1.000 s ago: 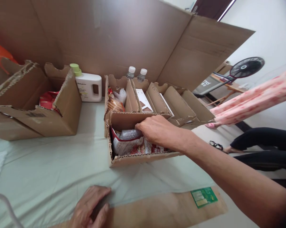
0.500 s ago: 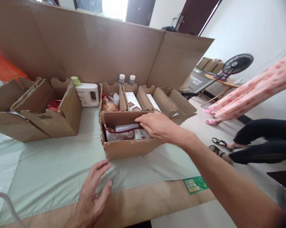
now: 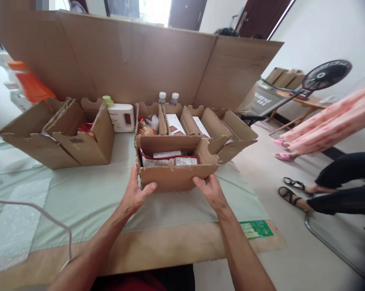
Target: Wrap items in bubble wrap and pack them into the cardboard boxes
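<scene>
An open-topped cardboard box sits at the front of a row of similar boxes on the cloth-covered table. Inside it lie a dark-red-edged printed packet and a clear wrapped item. My left hand grips the box's left end, thumb against the front panel and fingers round the side, partly hidden. At the lower right, my right hand holds the same box with its thumb on the front; its other fingers are mostly out of sight behind the corner.
Behind stand cardboard bins with packets and white boxes, plus two white-capped bottles. A white jug and more bins are at left. A tall cardboard panel backs the table. Bubble wrap and a cable lie left. People stand right.
My right hand has left the packet inside the box and now holds the box's lower right corner. My left hand has moved up from the table onto its left end.
</scene>
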